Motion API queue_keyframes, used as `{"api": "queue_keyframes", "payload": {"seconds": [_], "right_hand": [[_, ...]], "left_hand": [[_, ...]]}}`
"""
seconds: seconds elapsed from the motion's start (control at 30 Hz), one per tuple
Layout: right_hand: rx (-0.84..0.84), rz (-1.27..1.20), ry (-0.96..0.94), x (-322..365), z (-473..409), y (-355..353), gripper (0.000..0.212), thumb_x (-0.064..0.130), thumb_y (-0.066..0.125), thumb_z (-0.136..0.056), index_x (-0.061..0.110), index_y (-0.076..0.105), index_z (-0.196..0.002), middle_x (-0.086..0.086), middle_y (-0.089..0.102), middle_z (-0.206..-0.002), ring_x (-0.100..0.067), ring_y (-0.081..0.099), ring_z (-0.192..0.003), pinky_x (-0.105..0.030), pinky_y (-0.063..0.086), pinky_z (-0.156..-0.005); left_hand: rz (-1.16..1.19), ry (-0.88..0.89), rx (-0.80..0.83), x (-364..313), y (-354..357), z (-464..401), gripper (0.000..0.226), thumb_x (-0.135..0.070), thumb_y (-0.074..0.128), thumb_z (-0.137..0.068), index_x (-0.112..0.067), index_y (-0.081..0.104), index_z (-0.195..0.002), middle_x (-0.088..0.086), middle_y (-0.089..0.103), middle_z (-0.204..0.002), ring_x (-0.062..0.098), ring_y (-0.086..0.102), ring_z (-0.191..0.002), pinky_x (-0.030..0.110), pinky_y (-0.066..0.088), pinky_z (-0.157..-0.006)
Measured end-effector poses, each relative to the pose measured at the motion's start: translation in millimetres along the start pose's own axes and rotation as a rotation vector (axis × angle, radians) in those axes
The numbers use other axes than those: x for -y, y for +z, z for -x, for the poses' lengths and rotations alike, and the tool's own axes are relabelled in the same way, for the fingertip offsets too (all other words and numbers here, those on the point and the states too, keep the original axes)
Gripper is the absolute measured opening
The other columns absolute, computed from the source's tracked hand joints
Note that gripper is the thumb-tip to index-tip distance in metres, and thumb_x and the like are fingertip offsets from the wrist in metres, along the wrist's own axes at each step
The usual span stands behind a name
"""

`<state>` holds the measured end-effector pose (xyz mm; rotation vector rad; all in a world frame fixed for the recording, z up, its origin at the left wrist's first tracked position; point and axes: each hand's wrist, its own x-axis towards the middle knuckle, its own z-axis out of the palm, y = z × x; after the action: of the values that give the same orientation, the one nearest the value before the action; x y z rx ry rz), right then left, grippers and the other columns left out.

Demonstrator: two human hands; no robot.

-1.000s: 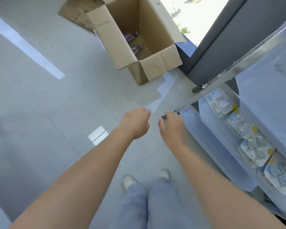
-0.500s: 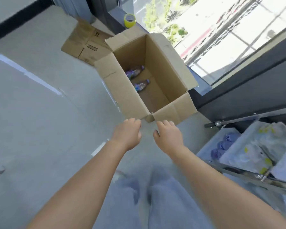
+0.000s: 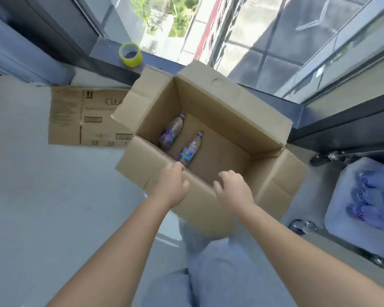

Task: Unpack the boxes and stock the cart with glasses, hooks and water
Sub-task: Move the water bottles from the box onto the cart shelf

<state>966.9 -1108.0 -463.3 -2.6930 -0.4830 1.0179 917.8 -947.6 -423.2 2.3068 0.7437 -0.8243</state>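
Note:
An open cardboard box (image 3: 228, 103) stands on the floor by the window. Two water bottles with purple labels lie on its bottom: one (image 3: 171, 134) at the left wall, the other (image 3: 190, 149) beside it. My left hand (image 3: 171, 185) hovers over the box's near rim, fingers loosely curled, holding nothing. My right hand (image 3: 233, 187) reaches over the same rim with fingers spread and bent downward, empty. The cart (image 3: 341, 185) is at the right edge; its low shelf carries several water bottles (image 3: 368, 196) lying side by side.
A flattened cardboard box (image 3: 82, 118) lies on the floor left of the open one. A roll of yellow tape (image 3: 130, 54) sits on the dark window sill behind. Grey tiled floor (image 3: 42, 207) spreads to the left. The cart's caster (image 3: 297, 226) stands near my right arm.
I have moved from the cart up to the box, which now lies right under me. Both hands have gone forward to its near rim, still holding nothing.

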Motion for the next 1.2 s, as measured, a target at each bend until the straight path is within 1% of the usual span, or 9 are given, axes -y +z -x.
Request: {"api": "queue_keyframes", "payload": {"seconds": [0.17, 0.37, 0.5, 0.6, 0.7, 0.87, 0.97, 1.13, 1.2], "right_hand": [[0.050, -0.106, 0.088, 20.4, -116.1, 34.6, 0.033, 0.027, 0.042, -0.096, 0.006, 0.052, -0.120, -0.009, 0.051, -0.118, -0.026, 0.044, -0.114, -0.036, 0.043, -0.087], [0.121, -0.326, 0.277, 21.9, -243.5, 112.0, 0.033, 0.029, 0.044, -0.095, 0.006, 0.050, -0.118, -0.013, 0.049, -0.121, -0.031, 0.047, -0.114, -0.033, 0.040, -0.084], [0.125, -0.503, 0.465, 12.7, -317.3, 172.0, 0.038, 0.032, 0.053, -0.092, 0.003, 0.052, -0.116, -0.017, 0.053, -0.124, -0.032, 0.051, -0.114, -0.032, 0.041, -0.083], [0.116, -0.655, 0.608, 8.7, -361.6, 212.0, 0.045, 0.033, 0.061, -0.087, 0.005, 0.053, -0.121, -0.015, 0.057, -0.126, -0.030, 0.055, -0.115, -0.030, 0.044, -0.085], [0.062, -0.768, 0.707, 9.2, -391.7, 247.6, 0.064, 0.033, 0.070, -0.081, 0.005, 0.038, -0.129, -0.014, 0.051, -0.132, -0.030, 0.053, -0.118, -0.032, 0.043, -0.091], [-0.007, -0.843, 0.797, 5.0, -413.3, 273.9, 0.075, 0.035, 0.076, -0.075, 0.005, 0.032, -0.128, -0.012, 0.049, -0.131, -0.027, 0.052, -0.119, -0.030, 0.041, -0.090], [-0.078, -0.886, 0.832, 3.3, -419.4, 281.9, 0.073, 0.036, 0.078, -0.072, 0.006, 0.034, -0.122, -0.012, 0.054, -0.125, -0.028, 0.056, -0.113, -0.030, 0.044, -0.087], [-0.122, -0.963, 0.796, -1.0, -406.5, 277.0, 0.069, 0.029, 0.081, -0.068, 0.009, 0.036, -0.116, -0.008, 0.058, -0.115, -0.027, 0.060, -0.104, -0.029, 0.044, -0.082], [-0.153, -0.985, 0.774, -3.8, -391.9, 261.0, 0.068, 0.026, 0.081, -0.067, 0.012, 0.035, -0.114, -0.005, 0.059, -0.112, -0.025, 0.061, -0.101, -0.025, 0.043, -0.078]], "left_hand": [[0.068, -0.058, -0.055, 22.4, -11.0, -148.4, 0.043, -0.019, 0.057, -0.088, -0.008, 0.045, -0.128, 0.013, 0.046, -0.126, 0.029, 0.047, -0.115, 0.030, 0.036, -0.093], [-0.134, -0.115, 0.023, 68.8, 30.4, -307.6, 0.048, -0.026, 0.061, -0.085, -0.004, 0.042, -0.123, 0.018, 0.043, -0.127, 0.036, 0.046, -0.118, 0.040, 0.038, -0.097], [-0.165, -0.168, 0.020, 95.9, 79.0, -386.6, 0.064, -0.031, 0.064, -0.086, -0.003, 0.032, -0.134, 0.017, 0.035, -0.137, 0.034, 0.037, -0.128, 0.038, 0.033, -0.103], [-0.152, -0.139, -0.033, 110.9, 109.5, -429.6, 0.082, -0.032, 0.065, -0.085, -0.007, 0.015, -0.146, 0.015, 0.024, -0.147, 0.032, 0.029, -0.135, 0.039, 0.029, -0.107], [-0.105, -0.092, -0.103, 128.0, 130.6, -463.9, 0.093, -0.029, 0.066, -0.085, -0.010, 0.003, -0.150, 0.014, 0.013, -0.154, 0.031, 0.020, -0.140, 0.039, 0.021, -0.112], [-0.179, -0.116, -0.253, 130.9, 148.9, -484.2, 0.096, -0.032, 0.070, -0.081, -0.003, 0.008, -0.148, 0.017, 0.021, -0.145, 0.034, 0.025, -0.130, 0.037, 0.026, -0.107], [-0.225, -0.098, -0.260, 129.5, 155.4, -490.8, 0.083, -0.037, 0.074, -0.076, -0.007, 0.027, -0.138, 0.016, 0.027, -0.137, 0.034, 0.029, -0.126, 0.040, 0.031, -0.102], [0.035, -0.210, -0.197, 132.1, 154.2, -495.5, 0.089, -0.030, 0.081, -0.068, -0.010, 0.026, -0.136, 0.018, 0.038, -0.133, 0.038, 0.043, -0.122, 0.040, 0.039, -0.097], [0.056, -0.229, -0.202, 129.3, 146.5, -483.1, 0.090, -0.031, 0.084, -0.062, -0.007, 0.032, -0.132, 0.018, 0.042, -0.132, 0.037, 0.045, -0.121, 0.038, 0.040, -0.097]]}}
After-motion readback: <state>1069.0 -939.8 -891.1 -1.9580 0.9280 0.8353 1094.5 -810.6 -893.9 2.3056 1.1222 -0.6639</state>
